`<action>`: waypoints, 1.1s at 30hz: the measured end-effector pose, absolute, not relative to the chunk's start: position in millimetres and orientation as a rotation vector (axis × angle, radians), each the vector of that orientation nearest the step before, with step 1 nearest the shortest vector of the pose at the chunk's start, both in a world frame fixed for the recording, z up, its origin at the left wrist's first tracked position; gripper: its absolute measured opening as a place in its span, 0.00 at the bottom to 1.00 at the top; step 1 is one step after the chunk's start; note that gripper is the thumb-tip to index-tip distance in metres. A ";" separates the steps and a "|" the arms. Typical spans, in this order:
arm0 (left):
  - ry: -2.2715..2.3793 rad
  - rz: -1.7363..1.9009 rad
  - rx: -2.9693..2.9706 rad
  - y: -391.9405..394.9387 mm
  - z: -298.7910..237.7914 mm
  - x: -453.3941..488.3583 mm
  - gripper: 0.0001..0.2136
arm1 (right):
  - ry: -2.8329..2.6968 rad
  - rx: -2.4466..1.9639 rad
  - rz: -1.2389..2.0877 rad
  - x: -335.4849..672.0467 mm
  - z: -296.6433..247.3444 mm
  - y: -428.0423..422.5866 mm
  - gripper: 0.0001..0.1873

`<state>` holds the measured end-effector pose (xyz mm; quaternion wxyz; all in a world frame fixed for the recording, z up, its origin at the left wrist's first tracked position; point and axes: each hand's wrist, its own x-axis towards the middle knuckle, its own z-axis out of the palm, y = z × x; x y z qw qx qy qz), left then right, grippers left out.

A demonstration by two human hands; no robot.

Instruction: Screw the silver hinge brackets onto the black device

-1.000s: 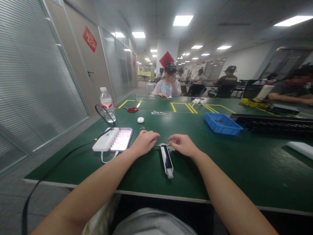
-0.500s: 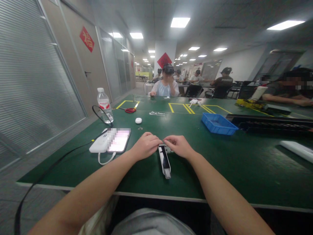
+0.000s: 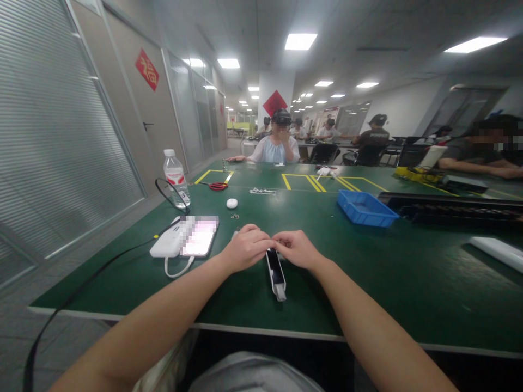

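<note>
On the green table lies a slim white device with a dark glossy face [image 3: 276, 272], its pale tip toward me. My left hand [image 3: 250, 247] is closed at its far end, fingertips pressed together. Meeting it there, my right hand [image 3: 297, 247] is closed too, thumb and fingers pinched. Whatever is between the fingertips is too small and covered to make out. A small greyish piece [image 3: 236, 233] peeks out behind my left hand. Past it are several tiny rings [image 3: 234, 216] and a white rounded case [image 3: 232, 203].
A phone [image 3: 204, 239] and white power bank [image 3: 165, 242] joined by a cable lie left, near a water bottle [image 3: 176, 179]. Red-handled scissors [image 3: 218, 186] lie farther back. A blue tray [image 3: 368, 218] stands right. Across the table sits a person [image 3: 274, 147].
My hands have drawn closer together over the device's far end, covering the pale bits beside it. A greyish piece now shows behind my left hand. The person opposite has stretched an arm sideways.
</note>
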<state>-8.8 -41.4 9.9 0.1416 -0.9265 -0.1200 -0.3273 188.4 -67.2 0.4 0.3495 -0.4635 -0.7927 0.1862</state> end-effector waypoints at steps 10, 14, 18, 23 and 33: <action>-0.483 -0.913 -2.718 -44.4 12.5 -8.8 0.11 | -1.992 -1.164 0.533 187.1 0.9 -68.0 0.11; -0.543 -0.952 -2.684 -43.9 12.8 -8.8 0.09 | -1.964 -1.152 0.565 186.9 1.5 -67.8 0.11; -0.561 -0.975 -2.659 -44.0 13.1 -8.8 0.09 | -1.940 -1.140 0.609 186.3 2.7 -69.2 0.12; -0.583 -0.975 -2.658 -44.7 13.3 -8.8 0.09 | -1.929 -1.126 0.632 186.7 2.4 -69.5 0.12; -0.603 -0.963 -2.674 -45.1 14.1 -8.7 0.08 | -1.943 -1.130 0.623 186.3 5.5 -71.7 0.14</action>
